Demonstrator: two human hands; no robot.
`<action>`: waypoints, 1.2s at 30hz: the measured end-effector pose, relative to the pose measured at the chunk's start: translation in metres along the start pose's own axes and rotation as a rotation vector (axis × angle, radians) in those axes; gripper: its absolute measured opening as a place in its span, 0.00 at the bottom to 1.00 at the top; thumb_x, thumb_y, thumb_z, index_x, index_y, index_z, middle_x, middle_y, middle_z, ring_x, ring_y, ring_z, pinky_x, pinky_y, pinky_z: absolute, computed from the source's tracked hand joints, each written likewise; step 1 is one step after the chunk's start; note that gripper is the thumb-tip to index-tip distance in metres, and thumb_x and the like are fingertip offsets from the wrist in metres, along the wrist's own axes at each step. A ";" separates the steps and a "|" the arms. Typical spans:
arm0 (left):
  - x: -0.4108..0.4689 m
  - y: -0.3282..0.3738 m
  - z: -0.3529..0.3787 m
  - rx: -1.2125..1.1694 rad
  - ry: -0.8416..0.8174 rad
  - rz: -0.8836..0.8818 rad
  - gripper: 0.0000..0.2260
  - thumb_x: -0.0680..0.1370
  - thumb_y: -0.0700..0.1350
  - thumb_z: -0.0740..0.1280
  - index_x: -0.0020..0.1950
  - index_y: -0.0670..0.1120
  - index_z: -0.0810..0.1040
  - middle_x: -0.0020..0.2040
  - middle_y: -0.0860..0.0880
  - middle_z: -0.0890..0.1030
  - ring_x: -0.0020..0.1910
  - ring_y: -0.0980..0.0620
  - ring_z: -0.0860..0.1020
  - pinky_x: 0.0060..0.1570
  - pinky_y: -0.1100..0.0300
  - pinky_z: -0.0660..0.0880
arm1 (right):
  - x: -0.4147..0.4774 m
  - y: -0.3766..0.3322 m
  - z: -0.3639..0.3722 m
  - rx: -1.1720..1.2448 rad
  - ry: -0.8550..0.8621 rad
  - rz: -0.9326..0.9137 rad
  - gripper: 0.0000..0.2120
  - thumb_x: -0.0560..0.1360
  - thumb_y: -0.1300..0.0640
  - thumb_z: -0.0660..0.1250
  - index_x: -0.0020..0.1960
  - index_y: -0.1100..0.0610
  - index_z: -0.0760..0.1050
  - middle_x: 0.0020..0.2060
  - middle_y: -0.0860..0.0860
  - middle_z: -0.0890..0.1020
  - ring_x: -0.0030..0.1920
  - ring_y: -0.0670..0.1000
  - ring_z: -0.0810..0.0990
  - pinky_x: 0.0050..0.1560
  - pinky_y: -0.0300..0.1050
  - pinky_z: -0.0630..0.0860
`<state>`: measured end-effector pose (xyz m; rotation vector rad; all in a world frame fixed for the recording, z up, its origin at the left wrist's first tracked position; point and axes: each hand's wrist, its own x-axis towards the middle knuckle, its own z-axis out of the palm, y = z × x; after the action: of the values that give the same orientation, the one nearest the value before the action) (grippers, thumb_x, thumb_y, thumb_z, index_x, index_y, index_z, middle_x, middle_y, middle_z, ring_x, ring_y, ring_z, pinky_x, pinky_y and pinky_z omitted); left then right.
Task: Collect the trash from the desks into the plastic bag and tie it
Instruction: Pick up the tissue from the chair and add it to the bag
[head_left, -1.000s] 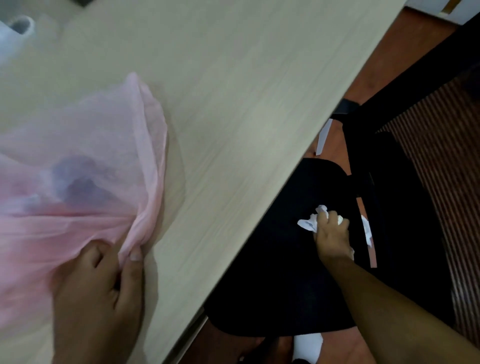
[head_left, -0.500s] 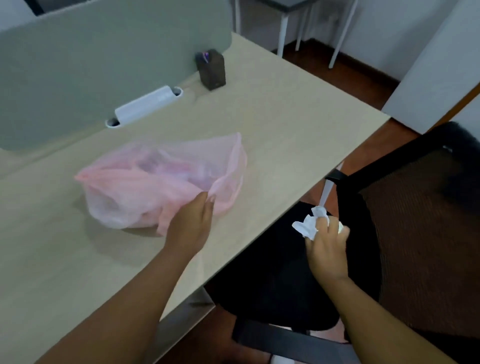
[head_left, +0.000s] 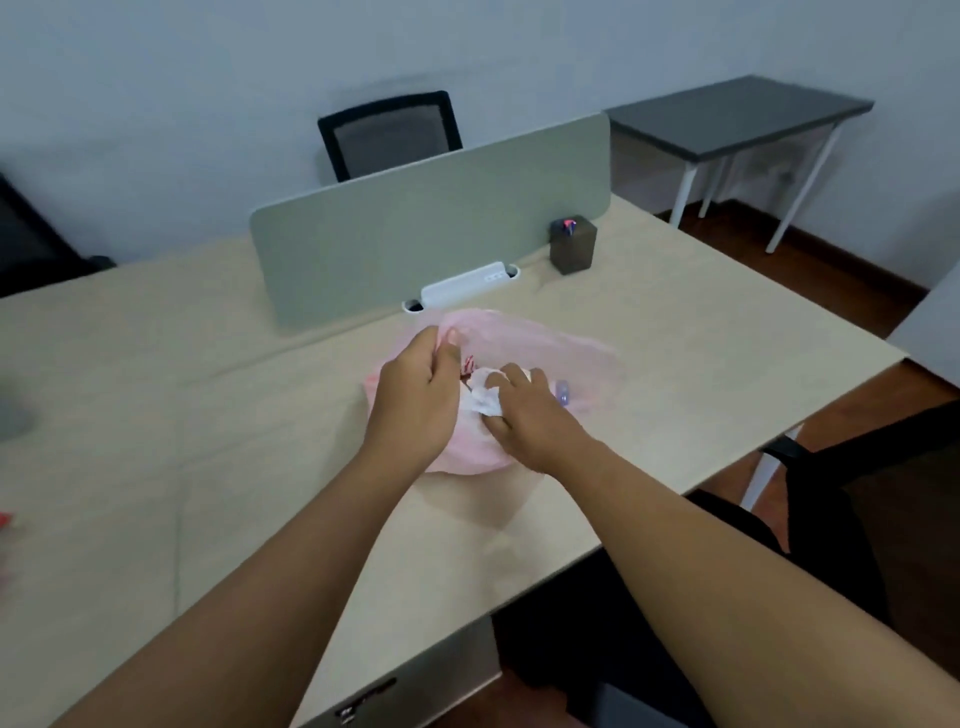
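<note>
left hand (head_left: 415, 384) pinching pink bag (head_left: 545, 338) rim, right hand (head_left: 524, 410) holding tissue (head_left: 480, 397) inside

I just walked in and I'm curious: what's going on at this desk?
A person is gathering trash. Their left hand pinches the rim of a pink plastic bag lying on the light wooden desk, holding its mouth up. Their right hand grips a crumpled white tissue right at the opening, seemingly about to go in. Other scraps show inside, and the bag is not yet tied.
</note>
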<state>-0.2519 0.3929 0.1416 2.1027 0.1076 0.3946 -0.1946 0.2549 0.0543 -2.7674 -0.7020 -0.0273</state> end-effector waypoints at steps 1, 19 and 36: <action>0.000 -0.003 -0.007 0.008 0.005 -0.004 0.15 0.83 0.51 0.57 0.45 0.42 0.75 0.34 0.48 0.77 0.34 0.50 0.74 0.38 0.56 0.72 | 0.013 -0.008 0.004 0.016 -0.072 0.024 0.26 0.78 0.43 0.56 0.72 0.54 0.64 0.70 0.58 0.66 0.65 0.64 0.65 0.64 0.51 0.58; -0.006 0.005 -0.026 0.027 0.171 -0.098 0.15 0.83 0.50 0.56 0.53 0.44 0.80 0.49 0.47 0.83 0.48 0.47 0.79 0.50 0.54 0.74 | -0.041 0.017 0.008 0.279 -0.318 0.059 0.27 0.73 0.44 0.70 0.69 0.51 0.71 0.66 0.52 0.75 0.67 0.55 0.71 0.64 0.49 0.69; -0.035 0.007 -0.015 0.119 0.351 -0.178 0.17 0.83 0.50 0.55 0.54 0.42 0.80 0.50 0.45 0.82 0.49 0.46 0.78 0.49 0.54 0.73 | -0.049 0.043 -0.025 0.828 -0.144 0.103 0.10 0.79 0.60 0.64 0.57 0.55 0.81 0.49 0.43 0.79 0.53 0.46 0.75 0.48 0.29 0.66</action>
<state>-0.2904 0.3934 0.1466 2.1001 0.5319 0.6590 -0.2162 0.1893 0.0627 -2.0086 -0.4544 0.3948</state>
